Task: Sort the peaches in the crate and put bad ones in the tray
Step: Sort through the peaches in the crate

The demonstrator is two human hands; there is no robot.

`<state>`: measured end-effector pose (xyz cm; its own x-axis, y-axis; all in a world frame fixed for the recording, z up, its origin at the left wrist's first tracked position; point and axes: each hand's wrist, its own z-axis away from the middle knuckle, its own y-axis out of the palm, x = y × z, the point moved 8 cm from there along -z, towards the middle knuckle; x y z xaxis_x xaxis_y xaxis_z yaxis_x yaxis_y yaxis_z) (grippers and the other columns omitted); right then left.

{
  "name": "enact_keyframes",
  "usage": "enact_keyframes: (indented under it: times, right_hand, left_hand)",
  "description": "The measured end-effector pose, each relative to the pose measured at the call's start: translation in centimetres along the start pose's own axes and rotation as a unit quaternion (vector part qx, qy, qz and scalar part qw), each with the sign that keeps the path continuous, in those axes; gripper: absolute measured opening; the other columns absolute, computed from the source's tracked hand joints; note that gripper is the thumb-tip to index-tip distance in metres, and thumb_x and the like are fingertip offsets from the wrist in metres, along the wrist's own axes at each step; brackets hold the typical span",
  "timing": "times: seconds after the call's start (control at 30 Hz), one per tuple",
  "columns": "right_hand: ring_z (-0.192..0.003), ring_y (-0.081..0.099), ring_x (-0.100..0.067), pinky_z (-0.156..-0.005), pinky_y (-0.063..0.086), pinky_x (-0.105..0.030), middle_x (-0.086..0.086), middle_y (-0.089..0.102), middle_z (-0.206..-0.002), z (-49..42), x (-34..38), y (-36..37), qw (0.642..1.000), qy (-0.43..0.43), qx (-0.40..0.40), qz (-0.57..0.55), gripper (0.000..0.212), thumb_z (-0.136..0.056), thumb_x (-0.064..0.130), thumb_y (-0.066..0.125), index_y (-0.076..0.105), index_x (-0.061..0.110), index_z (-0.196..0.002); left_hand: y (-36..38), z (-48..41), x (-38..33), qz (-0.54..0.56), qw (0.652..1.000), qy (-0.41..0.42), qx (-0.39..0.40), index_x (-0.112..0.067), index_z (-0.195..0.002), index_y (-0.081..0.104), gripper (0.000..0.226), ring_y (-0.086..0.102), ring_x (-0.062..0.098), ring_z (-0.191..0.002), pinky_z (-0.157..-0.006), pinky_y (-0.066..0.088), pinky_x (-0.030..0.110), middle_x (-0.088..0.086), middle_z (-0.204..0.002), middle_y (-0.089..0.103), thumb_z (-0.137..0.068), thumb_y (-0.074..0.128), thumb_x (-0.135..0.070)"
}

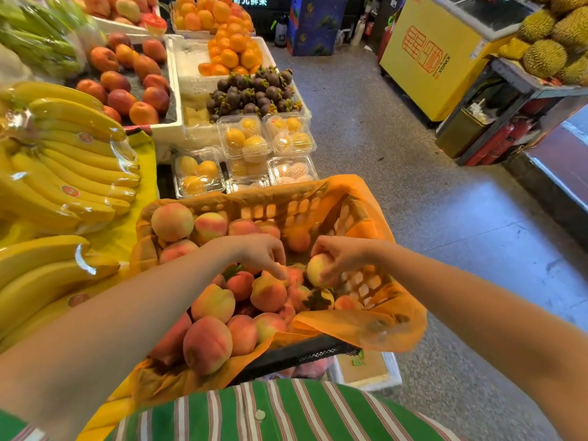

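One black plastic lattice crate (299, 351) stands in front of the person, lined with a thin, crinkled, see-through orange bag (359, 326). Roughly eighteen peaches (206, 343) show in it, round and matt with a pink-to-yellow blush: six in a loose row at the far side, the rest heaped at the near side. Some are half hidden, so the count is not exact. A few dark green leaves lie among them.

The right hand (340, 253) grasps one pale peach (318, 270), yellower than the others, with fingers and thumb curled round its top just above the heap by the crate's right wall. The left hand (259, 249) reaches down into the heap with bent fingers, the fingertips (280, 274) on a peach; whether they pinch it cannot be told.

Beyond the crate sit about six clear, rigid clamshell boxes (243, 135) of yellow fruit, some in white foam netting. To the left lie smooth, film-wrapped banana bunches (70, 173). Farther back is one heap of dark purple mangosteens (251, 93).
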<state>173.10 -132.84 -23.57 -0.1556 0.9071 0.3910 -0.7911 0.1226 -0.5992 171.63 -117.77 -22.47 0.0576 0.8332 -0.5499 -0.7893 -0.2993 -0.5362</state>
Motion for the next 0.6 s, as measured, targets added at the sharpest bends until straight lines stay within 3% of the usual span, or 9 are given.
enact_keyframes:
  times: [0.1,0.23,0.37,0.47,0.53,0.6]
  right_hand:
    - [-0.107,0.053,-0.025,-0.083,0.052,-0.037,-0.007,0.051,-0.123,-0.5,-0.7,1.3,0.973,0.014,0.041,0.227,0.064,-0.075,0.026,0.078,0.045,0.020,-0.130]
    - [-0.099,0.056,-0.028,-0.080,0.054,-0.040,-0.010,0.053,-0.115,-1.4,-2.1,3.2,0.945,0.018,0.069,0.319,0.056,-0.077,0.021,0.075,0.049,0.016,-0.126]
    - [-0.103,0.057,-0.033,-0.085,0.053,-0.042,-0.015,0.056,-0.120,-2.4,-3.4,4.0,0.945,0.018,0.046,0.322,0.042,-0.085,0.010,0.060,0.050,0.013,-0.127]
    - [-0.090,0.056,-0.029,-0.078,0.053,-0.040,-0.013,0.059,-0.108,-2.7,-3.4,3.6,0.953,0.019,0.007,0.303,0.041,-0.086,0.016,0.054,0.051,0.015,-0.127]
    - [-0.093,0.054,-0.023,-0.077,0.050,-0.035,-0.007,0.057,-0.110,-2.2,-2.5,2.7,0.965,0.004,-0.016,0.263,0.043,-0.085,0.019,0.059,0.053,0.018,-0.127]
    - [-0.106,0.053,-0.016,-0.085,0.045,-0.028,-0.002,0.055,-0.122,-1.2,-0.6,1.2,0.989,-0.047,-0.042,0.137,0.044,-0.088,0.022,0.064,0.053,0.019,-0.130]
  left_hand:
    - [1.9,0.4,0.4,-0.091,0.994,-0.026,0.056,-0.021,-0.130,0.052,0.059,0.053,0.021,-0.110,-0.090,0.048,0.034,0.002,-0.127,0.053,-0.078,0.075,-0.040]
    - [2.9,0.0,0.9,-0.156,0.984,-0.033,0.075,-0.024,-0.136,0.043,0.074,0.049,0.025,-0.114,-0.089,0.046,0.037,0.003,-0.130,0.049,-0.074,0.079,-0.040]
    - [3.1,-0.3,0.6,-0.199,0.978,-0.003,0.068,-0.024,-0.137,0.040,0.076,0.049,0.025,-0.111,-0.082,0.044,0.035,0.005,-0.127,0.051,-0.074,0.079,-0.039]
    - [2.8,-0.3,0.3,-0.220,0.974,0.037,0.050,-0.021,-0.133,0.045,0.071,0.048,0.018,-0.093,-0.074,0.040,0.030,0.000,-0.107,0.052,-0.074,0.077,-0.044]
    - [2.2,-0.2,0.7,-0.162,0.985,0.048,0.034,-0.022,-0.132,0.047,0.067,0.047,0.015,-0.094,-0.077,0.041,0.029,-0.004,-0.105,0.048,-0.075,0.076,-0.045]
    - [1.3,-0.2,1.1,-0.045,0.997,0.059,0.007,-0.022,-0.130,0.050,0.061,0.049,0.014,-0.101,-0.084,0.044,0.029,-0.005,-0.111,0.050,-0.078,0.074,-0.043]
